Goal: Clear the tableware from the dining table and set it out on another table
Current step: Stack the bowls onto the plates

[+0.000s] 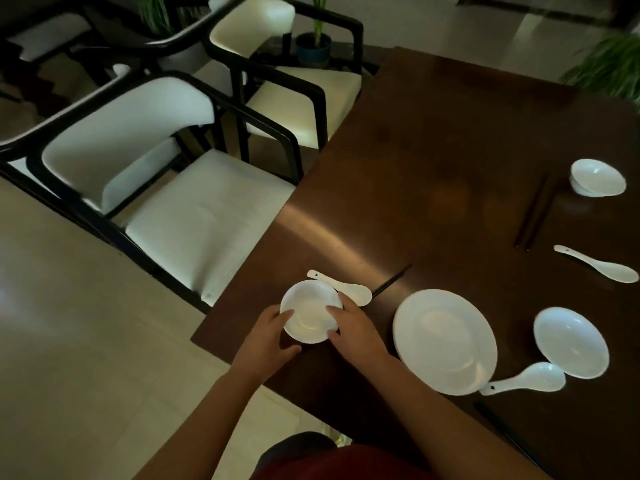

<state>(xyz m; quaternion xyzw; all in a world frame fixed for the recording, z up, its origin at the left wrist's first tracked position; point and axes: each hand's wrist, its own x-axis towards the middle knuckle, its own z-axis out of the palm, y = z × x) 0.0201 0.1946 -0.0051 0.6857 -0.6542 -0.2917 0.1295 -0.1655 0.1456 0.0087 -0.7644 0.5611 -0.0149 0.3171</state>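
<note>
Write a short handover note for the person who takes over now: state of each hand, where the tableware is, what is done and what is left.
Left hand and right hand both grip the small white bowl by its rim, near the corner of the dark table.
A spoon lies just behind that bowl.
Large plate, second bowl and second spoon sit to the right.
Far right: third bowl, chopsticks, third spoon.
Whether this table is the one being cleared or set, the picture does not tell, so progress cannot be judged.
</note>
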